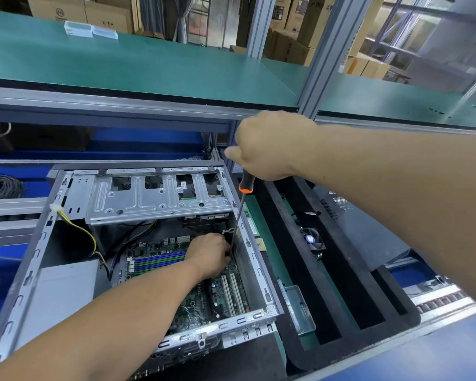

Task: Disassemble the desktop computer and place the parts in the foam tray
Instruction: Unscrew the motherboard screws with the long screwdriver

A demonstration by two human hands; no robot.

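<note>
The open desktop computer case (138, 243) lies on its side at the left part of the counter, its long axis running from the near edge toward the far edge, the open side facing up. Inside it the motherboard (204, 292) lies flat along the case's right wall, and the metal drive cage (154, 196) spans its far end. The right hand (267, 147) has its grip wrapped around the handle of a screwdriver (241, 213), whose shaft points steeply down into the case, tip toward the board. The left hand (210, 255) reaches inside, fingers curled at the shaft's lower end; what they pinch cannot be told. The black foam tray (341, 270) lies just beside the case on the right, holding a small fan (312, 240).
</note>
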